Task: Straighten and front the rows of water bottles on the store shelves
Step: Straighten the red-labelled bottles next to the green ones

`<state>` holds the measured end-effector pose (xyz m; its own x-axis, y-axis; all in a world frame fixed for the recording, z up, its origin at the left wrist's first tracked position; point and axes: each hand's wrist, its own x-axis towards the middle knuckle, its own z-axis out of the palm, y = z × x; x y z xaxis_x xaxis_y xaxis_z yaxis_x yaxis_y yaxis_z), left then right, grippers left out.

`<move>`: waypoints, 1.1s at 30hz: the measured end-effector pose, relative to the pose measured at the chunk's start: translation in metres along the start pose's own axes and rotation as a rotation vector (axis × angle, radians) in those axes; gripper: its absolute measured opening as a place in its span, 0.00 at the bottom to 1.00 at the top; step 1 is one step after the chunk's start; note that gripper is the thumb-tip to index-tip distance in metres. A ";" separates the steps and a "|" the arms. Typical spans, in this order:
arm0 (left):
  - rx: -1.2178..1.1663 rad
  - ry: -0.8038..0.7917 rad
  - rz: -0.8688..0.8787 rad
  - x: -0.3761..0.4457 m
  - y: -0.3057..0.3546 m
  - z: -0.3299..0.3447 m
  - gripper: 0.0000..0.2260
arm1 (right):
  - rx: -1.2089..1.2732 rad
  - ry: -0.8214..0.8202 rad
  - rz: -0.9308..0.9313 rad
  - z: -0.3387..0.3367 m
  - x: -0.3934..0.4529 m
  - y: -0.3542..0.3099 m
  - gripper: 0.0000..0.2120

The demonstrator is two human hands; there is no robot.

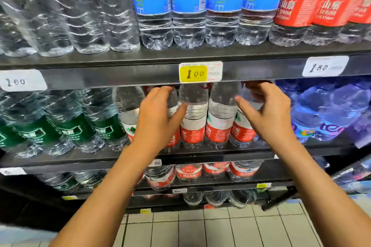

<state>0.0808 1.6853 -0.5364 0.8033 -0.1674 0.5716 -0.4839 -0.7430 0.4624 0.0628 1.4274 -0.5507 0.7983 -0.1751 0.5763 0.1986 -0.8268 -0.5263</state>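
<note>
On the middle shelf [210, 154] stands a row of clear water bottles with red-and-white labels [217, 126]. My left hand [158, 116] grips one bottle near the row's left end [172, 104], fingers over its shoulder and thumb on its right side; the hand hides most of that bottle. My right hand [267, 112] curls round the upper part of the rightmost red-labelled bottle [242, 131], fingers up under the shelf edge, thumb pointing left. Two bottles stand untouched between my hands. One further bottle [127, 114] stands to the left of my left hand.
Green-labelled bottles [66, 132] fill the shelf's left, blue-tinted bottles [325, 110] its right. Above, clear bottles, blue PURE-labelled ones [188, 6] and red-labelled ones stand over a yellow 1.00 price tag [200, 72]. Lower shelves hold more bottles [188, 172]. A tiled floor [200, 228] lies below.
</note>
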 end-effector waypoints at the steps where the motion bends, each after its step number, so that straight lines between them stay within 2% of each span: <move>1: 0.026 0.005 -0.023 0.002 0.006 0.005 0.13 | -0.016 -0.016 -0.008 0.001 0.003 0.002 0.20; 7: 0.068 -0.026 -0.175 0.017 0.040 0.037 0.12 | -0.028 -0.141 -0.006 0.008 0.017 0.003 0.22; 12: 0.037 -0.172 -0.195 0.043 0.041 0.044 0.17 | -0.126 -0.264 -0.027 0.013 0.031 -0.001 0.26; 15: 0.130 -0.253 -0.260 0.051 0.033 0.046 0.18 | -0.222 -0.281 -0.051 0.018 0.039 -0.002 0.28; 18: 0.234 -0.335 -0.230 0.056 0.026 0.044 0.18 | -0.269 -0.307 -0.019 0.021 0.043 -0.007 0.28; 22: 0.260 -0.358 -0.214 0.061 0.021 0.038 0.17 | -0.382 -0.333 -0.015 0.026 0.046 -0.011 0.28; 28: 0.206 -0.355 -0.232 0.062 0.019 0.040 0.18 | -0.241 -0.381 0.062 0.023 0.053 -0.008 0.25; 33: 0.190 -0.320 -0.262 0.062 0.018 0.042 0.18 | -0.154 -0.365 0.057 0.015 0.055 -0.012 0.20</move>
<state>0.1364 1.6340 -0.5215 0.9714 -0.1280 0.1998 -0.2020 -0.8878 0.4134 0.1126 1.4360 -0.5223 0.9607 -0.0448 0.2741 0.0825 -0.8963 -0.4356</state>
